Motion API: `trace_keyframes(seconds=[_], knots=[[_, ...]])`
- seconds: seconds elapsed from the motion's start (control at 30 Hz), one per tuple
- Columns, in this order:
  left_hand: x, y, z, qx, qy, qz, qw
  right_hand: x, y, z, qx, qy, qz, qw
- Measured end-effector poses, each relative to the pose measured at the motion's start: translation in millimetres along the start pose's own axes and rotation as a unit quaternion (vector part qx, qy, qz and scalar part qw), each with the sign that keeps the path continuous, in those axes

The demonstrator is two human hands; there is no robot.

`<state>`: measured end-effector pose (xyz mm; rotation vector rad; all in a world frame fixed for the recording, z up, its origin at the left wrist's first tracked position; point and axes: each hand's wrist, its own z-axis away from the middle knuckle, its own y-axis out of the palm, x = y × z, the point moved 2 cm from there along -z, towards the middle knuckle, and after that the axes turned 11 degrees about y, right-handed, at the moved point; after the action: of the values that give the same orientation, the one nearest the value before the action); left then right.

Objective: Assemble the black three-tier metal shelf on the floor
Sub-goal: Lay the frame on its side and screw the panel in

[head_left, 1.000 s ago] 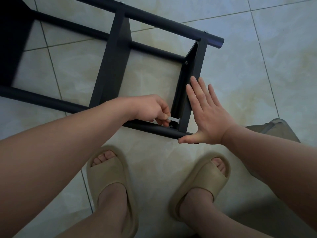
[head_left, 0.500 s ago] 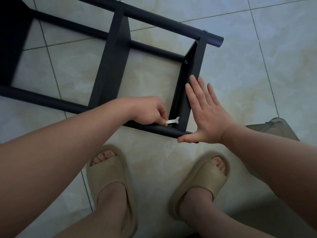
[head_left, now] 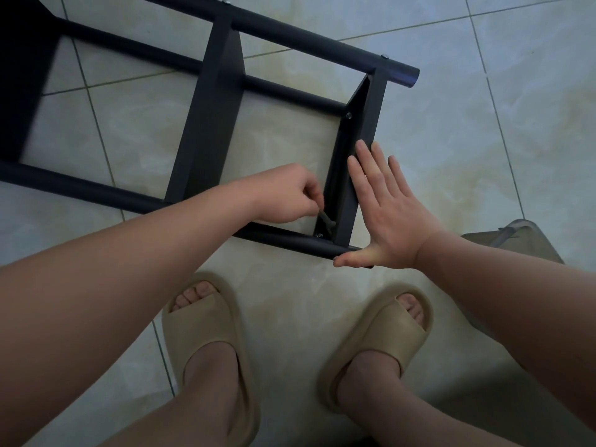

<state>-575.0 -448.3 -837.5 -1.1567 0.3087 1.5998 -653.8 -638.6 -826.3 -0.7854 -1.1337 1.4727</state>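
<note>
I count one black metal shelf frame [head_left: 322, 45] with three flat black panels [head_left: 209, 124], two hands (left hand [head_left: 290, 195], right hand [head_left: 390, 217]), one small grey metal wrench [head_left: 325, 218] and two beige foam slide sandals [head_left: 200, 327].

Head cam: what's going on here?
A person is bolting together a black shelf frame that lies on its side on the tiled floor. The left hand grips a small flat wrench at a bolt in the near corner, where the end panel meets the near tube. The right hand presses flat against the end panel's outer face, bracing it.
</note>
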Motion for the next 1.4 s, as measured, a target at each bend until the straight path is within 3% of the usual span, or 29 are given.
trace_keyframes(seconds=[0.1, 0.2, 0.6, 1.0, 1.4], knots=[[-2.9, 4.5, -0.3, -0.009, -0.040, 0.163, 0.986, -0.2, 0.0, 0.1, 0.001, -0.002, 0.003, 1.000], [-4.0, 10.5, -2.4, -0.020, -0.085, 0.234, 0.968, -0.3, 0.2, 0.1, 0.001, -0.001, 0.002, 1.000], [-8.8, 12.5, -8.6, -0.118, -0.155, 0.292, 0.936, -0.7, 1.6, -0.2, -0.010, -0.004, -0.010, 1.000], [-11.1, 14.6, -6.3, -0.047, -0.169, 0.241, 0.955, -0.8, 1.1, -0.1, -0.009, -0.005, -0.007, 1.000], [-14.2, 12.9, -10.0, -0.051, -0.165, 0.272, 0.947, 0.4, -1.2, 0.0, 0.003, -0.002, -0.005, 1.000]])
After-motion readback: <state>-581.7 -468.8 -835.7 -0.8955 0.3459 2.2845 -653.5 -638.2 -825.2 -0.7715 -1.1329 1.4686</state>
